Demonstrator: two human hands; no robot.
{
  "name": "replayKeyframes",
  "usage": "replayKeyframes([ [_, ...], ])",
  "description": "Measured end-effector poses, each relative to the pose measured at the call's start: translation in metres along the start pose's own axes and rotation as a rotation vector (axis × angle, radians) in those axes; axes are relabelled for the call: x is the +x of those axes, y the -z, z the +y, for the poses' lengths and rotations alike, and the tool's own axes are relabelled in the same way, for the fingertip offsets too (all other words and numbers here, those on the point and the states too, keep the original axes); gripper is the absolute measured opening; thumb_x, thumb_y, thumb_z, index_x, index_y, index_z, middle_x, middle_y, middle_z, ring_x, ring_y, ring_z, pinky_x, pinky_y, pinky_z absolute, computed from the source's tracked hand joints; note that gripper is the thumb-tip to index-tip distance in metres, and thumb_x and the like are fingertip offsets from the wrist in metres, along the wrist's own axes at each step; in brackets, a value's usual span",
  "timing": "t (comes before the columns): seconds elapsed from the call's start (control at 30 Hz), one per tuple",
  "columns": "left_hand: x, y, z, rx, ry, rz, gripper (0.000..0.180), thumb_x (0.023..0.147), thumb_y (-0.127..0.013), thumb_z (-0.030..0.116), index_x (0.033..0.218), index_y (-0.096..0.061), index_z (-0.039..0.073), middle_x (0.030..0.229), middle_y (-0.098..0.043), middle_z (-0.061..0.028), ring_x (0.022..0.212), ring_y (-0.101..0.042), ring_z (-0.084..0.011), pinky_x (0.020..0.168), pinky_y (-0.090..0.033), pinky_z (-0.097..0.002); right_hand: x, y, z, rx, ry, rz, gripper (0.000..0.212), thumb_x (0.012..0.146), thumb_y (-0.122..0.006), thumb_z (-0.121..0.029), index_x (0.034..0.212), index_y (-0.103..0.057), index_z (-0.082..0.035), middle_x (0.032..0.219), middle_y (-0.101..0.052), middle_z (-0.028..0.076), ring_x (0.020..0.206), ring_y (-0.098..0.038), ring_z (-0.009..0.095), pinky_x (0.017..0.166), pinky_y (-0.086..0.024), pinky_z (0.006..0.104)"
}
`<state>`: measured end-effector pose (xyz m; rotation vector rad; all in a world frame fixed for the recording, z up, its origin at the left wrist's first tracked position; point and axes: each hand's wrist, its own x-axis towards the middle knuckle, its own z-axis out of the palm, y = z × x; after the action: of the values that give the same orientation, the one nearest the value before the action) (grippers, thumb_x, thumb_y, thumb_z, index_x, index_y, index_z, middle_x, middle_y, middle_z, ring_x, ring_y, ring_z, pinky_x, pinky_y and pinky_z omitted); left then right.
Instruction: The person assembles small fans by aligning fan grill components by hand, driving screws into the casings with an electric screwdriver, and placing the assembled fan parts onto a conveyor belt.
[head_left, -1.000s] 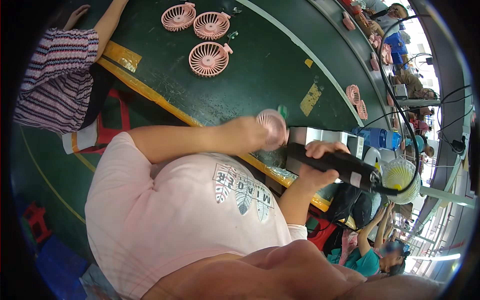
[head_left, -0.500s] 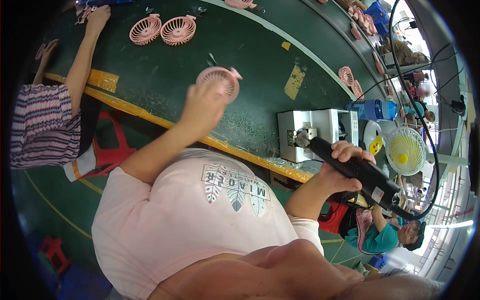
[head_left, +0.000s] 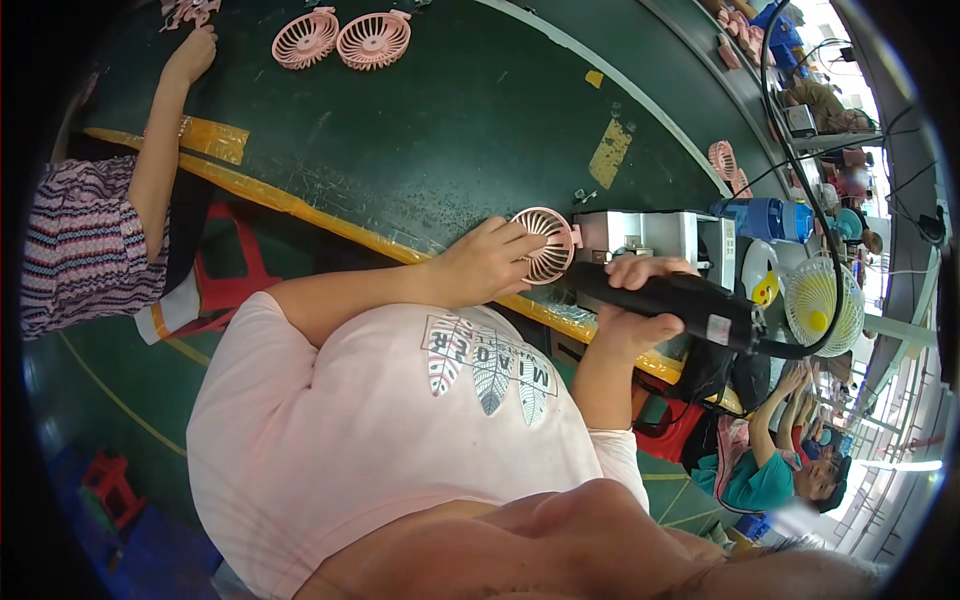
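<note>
My left hand (head_left: 490,262) is closed on a round pink fan housing (head_left: 545,246) with slatted ribs, holding it by its left rim near the taped table edge. A small hinge piece sticks out on the housing's right side. In my right hand (head_left: 645,300) is a black electric screwdriver (head_left: 690,308), its cable leaving the back end. The screwdriver's front end points left and sits close to the housing's lower right rim. Its bit is hidden, so I cannot tell whether it touches. Right behind the housing stands a silver-white box-shaped machine (head_left: 655,235).
Two pink fan housings (head_left: 373,41) lie at the far left. A co-worker's hand (head_left: 190,55) touches pink parts beyond them. Yellow tape (head_left: 400,245) runs along the table edge. To the right are a blue container (head_left: 760,217), a small fan (head_left: 823,305) and a hanging black cable (head_left: 790,150).
My left hand has brought the pink housing right and nearer, beside the machine. The screwdriver has moved left, away from the machine's front fitting, to the housing.
</note>
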<state>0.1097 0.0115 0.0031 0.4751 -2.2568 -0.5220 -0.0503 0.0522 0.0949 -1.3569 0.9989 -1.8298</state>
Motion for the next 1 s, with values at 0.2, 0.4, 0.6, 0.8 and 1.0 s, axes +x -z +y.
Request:
replayKeyframes([
  [0.2, 0.000, 0.001, 0.001, -0.057, 0.019, 0.021, 0.023, 0.061, -0.070, 0.017, 0.074, -0.059, 0.001, 0.105, -0.052, -0.0099, 0.095, -0.049, -0.0228, 0.077, -0.038, -0.0350, -0.004, -0.016, 0.014, 0.026, 0.072, -0.124, 0.065, 0.068, -0.064, -0.055, 0.101, -0.043, -0.003, 0.067, -0.050, 0.007, 0.059, -0.051, 0.019, 0.059, -0.044, 0.0322],
  [0.4, 0.000, -0.002, 0.001, -0.061, 0.015, 0.068, 0.022, 0.060, -0.069, 0.016, 0.072, -0.059, 0.001, 0.107, -0.052, -0.0100, 0.095, -0.049, -0.0228, 0.077, -0.038, -0.0355, -0.005, -0.024, 0.019, 0.013, -0.018, -0.116, 0.062, 0.065, -0.069, -0.050, 0.095, -0.043, -0.002, 0.065, -0.050, 0.008, 0.059, -0.051, 0.020, 0.058, -0.044, 0.0316],
  [0.6, 0.000, 0.004, 0.001, -0.045, 0.011, 0.029, 0.022, 0.063, -0.067, 0.019, 0.074, -0.060, 0.002, 0.101, -0.053, -0.0069, 0.095, -0.049, -0.0192, 0.074, -0.038, -0.0316, -0.002, -0.021, 0.020, -0.014, 0.002, -0.199, 0.062, 0.066, -0.068, -0.051, 0.094, -0.043, -0.003, 0.063, -0.049, 0.008, 0.055, -0.050, 0.020, 0.055, -0.044, 0.0324],
  [0.8, -0.002, 0.003, 0.000, 0.015, -0.066, -0.002, 0.016, 0.064, -0.062, 0.013, 0.073, -0.058, 0.001, 0.099, -0.053, -0.0108, 0.094, -0.050, -0.0213, 0.074, -0.038, -0.0327, 0.017, 0.011, -0.018, 0.085, 0.022, -0.067, 0.066, 0.068, -0.068, -0.047, 0.108, -0.042, -0.001, 0.063, -0.050, 0.008, 0.055, -0.051, 0.020, 0.052, -0.043, 0.0312],
  [1.0, -0.006, 0.002, 0.003, 0.044, -0.134, -0.035, 0.011, 0.066, -0.056, 0.012, 0.070, -0.056, 0.002, 0.094, -0.053, -0.0098, 0.087, -0.051, -0.0204, 0.072, -0.038, -0.0323, 0.032, 0.022, -0.035, -0.042, 0.151, 0.046, 0.060, 0.066, -0.071, -0.046, 0.097, -0.045, -0.003, 0.063, -0.050, 0.008, 0.056, -0.052, 0.021, 0.055, -0.044, 0.0330],
])
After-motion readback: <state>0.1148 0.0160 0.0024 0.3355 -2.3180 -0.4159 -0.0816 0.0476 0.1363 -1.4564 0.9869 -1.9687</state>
